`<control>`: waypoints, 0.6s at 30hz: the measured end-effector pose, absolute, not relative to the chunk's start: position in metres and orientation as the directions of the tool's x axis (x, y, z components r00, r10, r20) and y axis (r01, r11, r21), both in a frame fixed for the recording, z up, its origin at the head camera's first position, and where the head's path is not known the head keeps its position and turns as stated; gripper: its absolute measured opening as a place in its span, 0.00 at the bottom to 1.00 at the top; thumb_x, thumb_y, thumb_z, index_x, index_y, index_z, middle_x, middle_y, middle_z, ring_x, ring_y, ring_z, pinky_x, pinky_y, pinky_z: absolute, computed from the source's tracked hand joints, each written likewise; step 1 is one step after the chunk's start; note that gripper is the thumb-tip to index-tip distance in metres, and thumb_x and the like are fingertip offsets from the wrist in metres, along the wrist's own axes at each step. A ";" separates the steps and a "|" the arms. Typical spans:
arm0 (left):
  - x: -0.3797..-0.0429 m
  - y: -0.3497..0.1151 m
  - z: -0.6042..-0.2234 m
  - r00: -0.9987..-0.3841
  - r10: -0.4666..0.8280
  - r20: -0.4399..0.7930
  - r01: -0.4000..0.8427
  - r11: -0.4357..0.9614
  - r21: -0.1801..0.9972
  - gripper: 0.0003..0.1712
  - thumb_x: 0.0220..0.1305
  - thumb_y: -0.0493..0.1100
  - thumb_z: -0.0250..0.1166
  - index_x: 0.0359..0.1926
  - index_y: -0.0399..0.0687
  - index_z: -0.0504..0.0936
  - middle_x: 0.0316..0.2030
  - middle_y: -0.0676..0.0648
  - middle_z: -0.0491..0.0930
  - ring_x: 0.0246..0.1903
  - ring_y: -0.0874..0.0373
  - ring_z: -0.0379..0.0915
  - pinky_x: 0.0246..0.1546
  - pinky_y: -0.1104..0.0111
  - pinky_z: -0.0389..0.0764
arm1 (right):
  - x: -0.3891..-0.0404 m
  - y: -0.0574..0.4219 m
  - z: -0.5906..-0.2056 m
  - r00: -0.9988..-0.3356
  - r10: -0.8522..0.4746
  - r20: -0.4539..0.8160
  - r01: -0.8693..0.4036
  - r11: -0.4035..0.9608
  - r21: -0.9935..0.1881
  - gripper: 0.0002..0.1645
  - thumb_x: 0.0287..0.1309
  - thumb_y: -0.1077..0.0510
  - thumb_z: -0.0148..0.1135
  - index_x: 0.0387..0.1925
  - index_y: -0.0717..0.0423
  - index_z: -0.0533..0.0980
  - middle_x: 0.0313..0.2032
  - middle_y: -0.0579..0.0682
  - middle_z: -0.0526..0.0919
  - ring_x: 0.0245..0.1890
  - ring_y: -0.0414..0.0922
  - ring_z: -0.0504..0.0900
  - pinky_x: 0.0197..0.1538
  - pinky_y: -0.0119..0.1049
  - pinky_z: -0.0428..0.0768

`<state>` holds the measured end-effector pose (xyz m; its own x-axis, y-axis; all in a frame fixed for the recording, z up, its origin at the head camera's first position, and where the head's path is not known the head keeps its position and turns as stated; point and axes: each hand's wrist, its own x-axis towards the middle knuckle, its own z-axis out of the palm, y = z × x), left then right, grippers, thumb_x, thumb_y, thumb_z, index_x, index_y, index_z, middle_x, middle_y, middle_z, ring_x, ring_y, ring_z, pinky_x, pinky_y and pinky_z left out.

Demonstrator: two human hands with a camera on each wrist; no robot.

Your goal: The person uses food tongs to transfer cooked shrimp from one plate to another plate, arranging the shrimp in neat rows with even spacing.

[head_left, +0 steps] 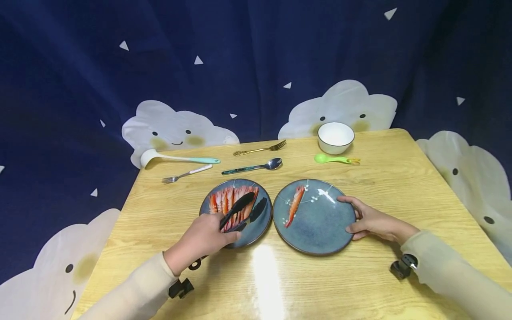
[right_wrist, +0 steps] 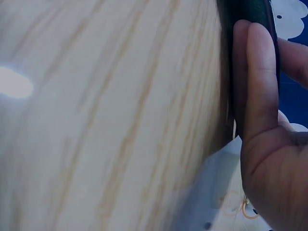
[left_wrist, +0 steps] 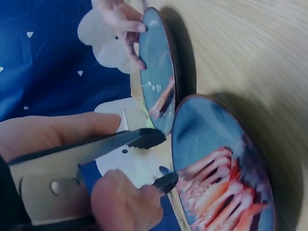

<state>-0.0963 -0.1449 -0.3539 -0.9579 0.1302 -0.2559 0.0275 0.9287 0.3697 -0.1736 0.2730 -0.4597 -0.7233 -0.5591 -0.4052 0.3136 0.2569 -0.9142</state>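
Observation:
In the head view my left hand (head_left: 206,235) grips a pair of black-tipped tongs (head_left: 242,204) above the left blue plate (head_left: 254,238). Several cooked shrimp (head_left: 230,200) lie side by side on that plate. The tips of the tongs stand apart, with nothing between them in the left wrist view. My right hand (head_left: 374,222) holds the right edge of a second blue plate (head_left: 320,231), thumb over the rim. From the right wrist, fingers (right_wrist: 262,72) show against its underside. One shrimp (head_left: 295,206) lies on this plate's left side.
Behind the plates lie a white ladle (head_left: 149,155) with a mint handle, a small fork (head_left: 172,179), a gold fork (head_left: 276,146), a dark-handled spoon (head_left: 274,163) and a green spoon (head_left: 322,158). A white bowl (head_left: 336,138) stands at the back right of the wooden table (head_left: 320,284).

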 end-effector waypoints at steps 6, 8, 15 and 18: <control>-0.096 -0.145 -0.357 -0.965 0.114 -0.236 0.032 0.945 0.325 0.43 0.42 0.69 0.60 0.45 0.35 0.72 0.28 0.45 0.76 0.28 0.54 0.72 0.27 0.63 0.70 | -0.175 0.273 -0.461 -0.723 -0.561 -0.404 0.312 0.256 -0.915 0.54 0.45 0.67 0.63 0.64 0.42 0.41 0.40 0.67 0.56 0.35 0.54 0.75 0.33 0.49 0.75; -0.097 -0.144 -0.360 -0.960 0.129 -0.247 0.043 0.944 0.328 0.42 0.43 0.69 0.60 0.44 0.35 0.73 0.29 0.45 0.76 0.29 0.54 0.72 0.27 0.63 0.70 | -0.175 0.273 -0.462 -0.723 -0.560 -0.404 0.314 0.254 -0.915 0.54 0.44 0.67 0.63 0.64 0.42 0.41 0.40 0.67 0.56 0.35 0.54 0.75 0.33 0.49 0.75; -0.096 -0.143 -0.363 -0.936 0.164 -0.313 0.013 0.901 0.433 0.35 0.45 0.66 0.61 0.40 0.38 0.75 0.21 0.48 0.75 0.20 0.57 0.69 0.22 0.64 0.69 | -0.176 0.273 -0.462 -0.724 -0.560 -0.403 0.318 0.248 -0.915 0.54 0.44 0.67 0.63 0.64 0.42 0.41 0.39 0.66 0.54 0.35 0.54 0.75 0.33 0.49 0.75; -0.097 -0.149 -0.359 -0.935 0.138 -0.327 -0.028 0.890 0.456 0.40 0.43 0.67 0.61 0.45 0.38 0.74 0.25 0.47 0.76 0.24 0.56 0.70 0.26 0.64 0.69 | -0.176 0.273 -0.462 -0.724 -0.558 -0.404 0.321 0.246 -0.915 0.54 0.44 0.68 0.63 0.64 0.42 0.41 0.38 0.66 0.54 0.35 0.54 0.75 0.33 0.49 0.75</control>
<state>-0.0967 -0.1492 -0.3593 -0.9350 0.1380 -0.3267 -0.0279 0.8897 0.4557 -0.1761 0.2733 -0.4621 -0.7244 -0.5584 -0.4042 0.3210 0.2457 -0.9147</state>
